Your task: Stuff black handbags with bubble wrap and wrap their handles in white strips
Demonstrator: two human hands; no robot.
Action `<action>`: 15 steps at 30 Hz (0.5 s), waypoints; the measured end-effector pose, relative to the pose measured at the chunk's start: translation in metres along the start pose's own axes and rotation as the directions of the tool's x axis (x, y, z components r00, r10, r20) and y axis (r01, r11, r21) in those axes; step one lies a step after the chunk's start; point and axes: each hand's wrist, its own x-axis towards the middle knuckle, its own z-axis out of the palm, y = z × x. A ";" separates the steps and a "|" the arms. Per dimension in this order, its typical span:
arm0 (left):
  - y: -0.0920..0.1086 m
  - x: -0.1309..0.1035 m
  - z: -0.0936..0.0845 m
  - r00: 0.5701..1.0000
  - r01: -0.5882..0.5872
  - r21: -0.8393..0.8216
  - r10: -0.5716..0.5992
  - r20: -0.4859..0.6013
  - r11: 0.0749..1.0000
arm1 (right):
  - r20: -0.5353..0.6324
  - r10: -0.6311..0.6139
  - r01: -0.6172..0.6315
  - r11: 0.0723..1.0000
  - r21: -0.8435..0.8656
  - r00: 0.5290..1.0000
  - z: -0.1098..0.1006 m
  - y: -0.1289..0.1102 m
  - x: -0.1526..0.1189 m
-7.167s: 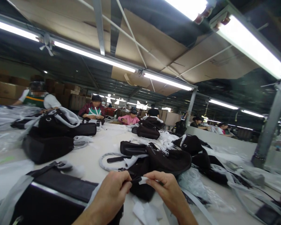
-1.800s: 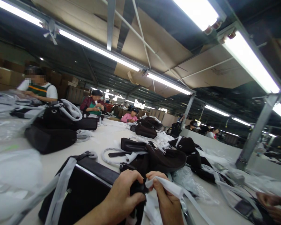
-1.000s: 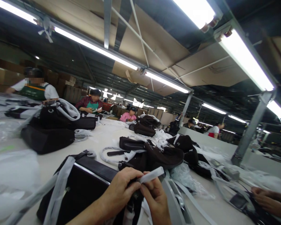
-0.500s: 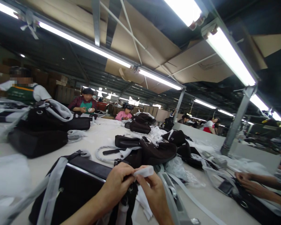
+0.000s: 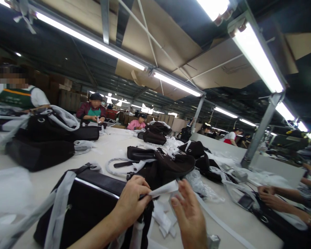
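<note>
- Fingers of the left hand are pinched shut on one end of a white strip, which is held out to the right above the tabletop.
- Fingers of the right hand are spread wide and hold nothing; the hand is raised just right of the strip's free end, whether touching it cannot be told.
- Under the left hand a dark strap is seen, gripped in the same pinch as the strip, with loose white scraps lying just beside it on the tabletop.
- At the near left a black bag is laid on the tabletop, with a white wrapped handle draped over its corner.
- A grey band is stretched across the tabletop to the right of the right hand.
- At the right edge a co-worker's hands are rested on another dark bag.
- Just beyond the strip a brown bag is heaped with a flat black pouch and crumpled clear plastic.
- Farther left a large black bag is stacked beneath another with a white handle.
- At the far end of the tabletop more bags are piled, and seated people, one in a pink top and one in a green apron, are bent over their work.
- Overhead, long strip lights are fixed beneath cardboard panels.
</note>
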 end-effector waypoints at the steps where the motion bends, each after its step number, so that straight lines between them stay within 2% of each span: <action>1: -0.001 0.000 0.001 1.000 -0.004 -0.003 0.004 -0.003 1.000 | -0.077 -0.185 0.171 0.971 -0.166 0.980 -0.011 -0.011 0.004; 2: -0.002 0.000 0.002 1.000 -0.014 -0.002 0.014 -0.003 1.000 | -0.051 -0.386 0.353 0.882 -0.312 0.921 -0.019 -0.024 0.009; 3: -0.003 0.000 0.003 1.000 -0.029 0.005 0.029 -0.006 1.000 | 0.094 -0.552 0.544 0.753 -0.370 0.829 -0.022 -0.038 0.015; 4: -0.004 0.000 0.004 0.999 -0.045 0.016 0.045 -0.012 0.999 | 0.302 -0.633 0.700 0.619 -0.356 0.713 -0.021 -0.052 0.021; 5: -0.005 0.000 0.005 0.998 -0.060 0.029 0.060 -0.020 0.998 | 0.488 -0.622 0.789 0.522 -0.325 0.612 -0.015 -0.065 0.028; 6: -0.006 0.000 0.006 0.997 -0.071 0.039 0.072 -0.028 0.997 | 0.616 -0.531 0.802 0.499 -0.327 0.582 -0.006 -0.076 0.035; 8: -0.007 0.001 0.006 0.996 -0.079 0.045 0.080 -0.032 0.996 | 0.837 -0.125 0.758 0.512 -0.405 0.532 0.015 -0.089 0.049; 9: -0.007 0.002 0.006 0.997 -0.077 0.043 0.078 -0.026 0.996 | 0.871 0.067 0.726 0.523 -0.447 0.487 0.023 -0.091 0.056; 10: -0.007 0.002 0.006 0.997 -0.073 0.039 0.073 -0.018 0.997 | 0.880 0.209 0.707 0.529 -0.469 0.428 0.030 -0.091 0.064; 11: -0.006 0.003 0.005 0.998 -0.069 0.034 0.069 -0.005 0.997 | 0.881 0.282 0.697 0.539 -0.474 0.380 0.034 -0.089 0.071; 12: -0.005 0.002 0.004 0.998 -0.065 0.032 0.064 0.011 0.997 | 0.888 0.296 0.695 0.554 -0.460 0.352 0.035 -0.086 0.079; 15: -0.001 0.000 0.000 0.999 0.019 0.039 -0.020 0.040 0.999 | 0.919 0.276 0.687 0.611 -0.394 0.282 0.034 -0.077 0.101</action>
